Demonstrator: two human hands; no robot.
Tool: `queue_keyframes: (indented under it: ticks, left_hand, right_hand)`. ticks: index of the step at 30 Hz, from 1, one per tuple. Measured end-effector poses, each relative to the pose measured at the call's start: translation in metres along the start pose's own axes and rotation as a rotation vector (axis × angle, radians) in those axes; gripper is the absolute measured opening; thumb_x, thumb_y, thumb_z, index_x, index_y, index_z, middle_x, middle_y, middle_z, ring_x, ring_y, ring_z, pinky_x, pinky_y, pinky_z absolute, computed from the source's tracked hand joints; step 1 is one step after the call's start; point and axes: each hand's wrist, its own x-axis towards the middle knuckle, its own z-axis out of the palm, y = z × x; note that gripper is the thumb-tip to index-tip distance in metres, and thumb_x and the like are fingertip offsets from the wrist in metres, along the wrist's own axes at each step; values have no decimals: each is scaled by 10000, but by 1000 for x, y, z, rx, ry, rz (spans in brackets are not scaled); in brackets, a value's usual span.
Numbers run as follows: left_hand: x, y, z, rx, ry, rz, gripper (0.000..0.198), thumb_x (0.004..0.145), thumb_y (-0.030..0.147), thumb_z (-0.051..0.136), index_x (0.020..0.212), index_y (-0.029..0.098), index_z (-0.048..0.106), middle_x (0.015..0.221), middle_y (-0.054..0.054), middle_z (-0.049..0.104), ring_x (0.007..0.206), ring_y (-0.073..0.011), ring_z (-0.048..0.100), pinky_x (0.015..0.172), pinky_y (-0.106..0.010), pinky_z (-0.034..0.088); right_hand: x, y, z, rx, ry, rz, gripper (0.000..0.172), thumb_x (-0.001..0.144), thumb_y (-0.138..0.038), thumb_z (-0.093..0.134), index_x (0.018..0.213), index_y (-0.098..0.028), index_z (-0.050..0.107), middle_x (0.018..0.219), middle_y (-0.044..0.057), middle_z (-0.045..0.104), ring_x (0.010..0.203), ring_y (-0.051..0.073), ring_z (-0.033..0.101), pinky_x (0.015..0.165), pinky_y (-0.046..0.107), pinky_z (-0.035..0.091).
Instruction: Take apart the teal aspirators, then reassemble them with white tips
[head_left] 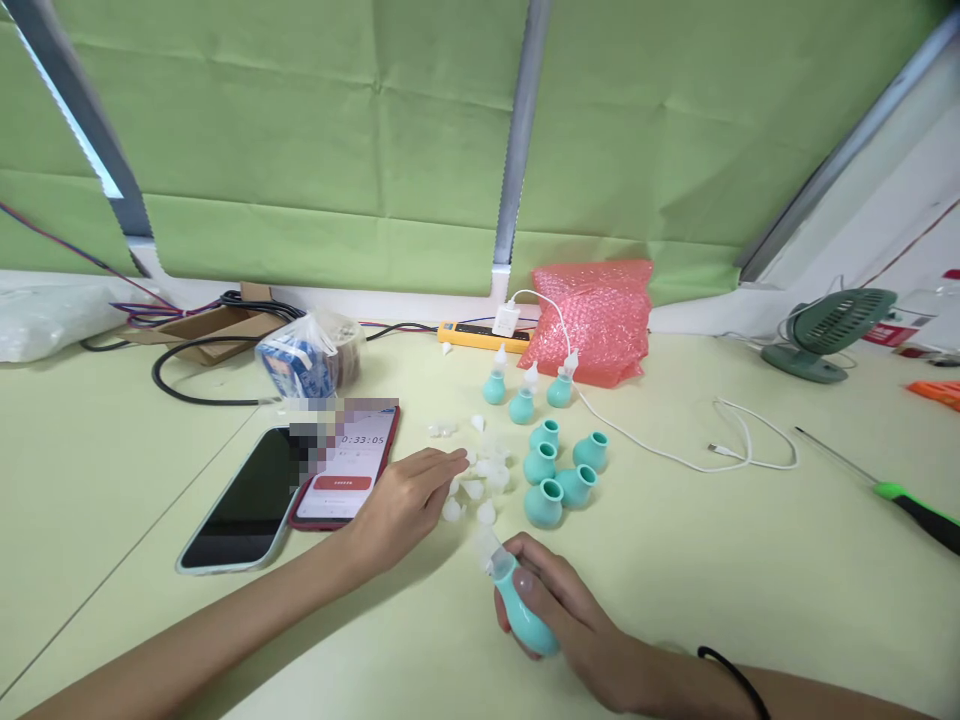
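Note:
My right hand (566,610) is wrapped around a teal squeeze bulb (527,612), tilted toward the upper left, with a translucent nozzle (491,550) in its neck. Over a loose group of small translucent tips (491,475) reaches my left hand (412,490), fingers stretched out and held near one another. Its fingertips touch or hover just above the tips; nothing shows clearly in them. Beside this group, several teal bulbs (543,503) stand with bare open necks. Behind them are three teal bulbs (522,405) with clear nozzles fitted.
Two phones, a dark-screened one (240,500) and a red-cased one (345,480) showing a timer, lie left. At the back are a wrapped blue package (296,360), a yellow power strip (472,338) and pink bubble wrap (600,320). A white cable (675,463), screwdriver (892,495) and green fan (832,330) occupy the right.

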Motion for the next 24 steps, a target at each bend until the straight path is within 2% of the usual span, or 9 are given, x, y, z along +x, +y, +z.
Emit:
queue_keyframes:
  ticks: [3, 5, 7, 11, 14, 16, 20, 22, 24]
  left_hand:
    - [0, 22, -9, -55, 11, -7, 236, 799, 85, 405, 997, 82, 533, 761, -105, 624, 680, -160, 566, 585, -272, 462]
    - [-2, 40, -12, -95, -101, 64, 196, 787, 165, 407, 876, 77, 557, 679, -98, 596, 602, -171, 528, 521, -284, 428]
    - [-7, 54, -9, -62, -216, 79, 235, 781, 265, 405, 678, 109, 547, 540, -63, 538, 491, -159, 471, 441, -268, 368]
    - [-21, 64, 5, 9, -366, -12, 337, 826, 247, 317, 550, 142, 478, 443, -21, 471, 391, -113, 399, 392, -226, 277]
    - [-26, 62, 8, -129, -420, 34, 368, 827, 157, 231, 499, 157, 396, 404, 5, 394, 348, -91, 295, 389, -231, 246]
    - [-27, 62, 6, -254, -456, 28, 346, 819, 149, 210, 488, 166, 311, 403, 26, 314, 347, -85, 223, 389, -235, 232]
    - [-23, 66, -2, -583, -646, -212, 359, 841, 228, 233, 492, 167, 180, 430, 53, 169, 364, -67, 162, 377, -208, 210]
    - [-20, 66, -5, -763, -748, -404, 393, 851, 270, 228, 471, 173, 195, 417, 58, 167, 355, -61, 184, 355, -193, 206]
    - [-16, 63, -7, -827, -776, -559, 423, 863, 302, 187, 466, 173, 251, 405, 53, 224, 358, -62, 244, 348, -180, 229]
  right_hand:
    - [-1, 4, 0, -158, 76, 23, 247, 764, -418, 469, 816, -178, 444, 667, -14, 432, 566, 95, 388, 537, 213, 352]
    - [-1, 7, 2, -290, 163, 45, 223, 686, -372, 561, 785, -182, 499, 723, 8, 461, 667, 136, 433, 606, 237, 386]
    - [-2, 9, 5, -368, 175, 48, 209, 652, -349, 577, 762, -176, 543, 766, 35, 498, 714, 167, 462, 630, 257, 407]
    - [-2, 1, 6, -487, 53, -24, 151, 665, -281, 557, 742, -154, 582, 741, 53, 563, 720, 183, 507, 650, 268, 423]
    - [-1, -11, 4, -580, -120, -115, 112, 706, -257, 532, 717, -156, 580, 663, 24, 579, 626, 144, 514, 627, 241, 419]
    - [-2, -16, 2, -664, -215, -190, 158, 747, -301, 503, 758, -164, 582, 659, 15, 583, 583, 125, 508, 584, 215, 415]
    - [-5, -17, -2, -882, -250, -367, 373, 838, -405, 331, 732, -159, 591, 629, 38, 581, 562, 122, 509, 542, 198, 409]
    - [-7, -16, -5, -971, -310, -482, 402, 873, -346, 250, 753, -173, 593, 633, 38, 584, 550, 118, 496, 533, 200, 397]
    - [-9, -16, -8, -1024, -397, -539, 393, 887, -273, 205, 844, -187, 587, 646, 33, 589, 544, 114, 482, 542, 204, 388]
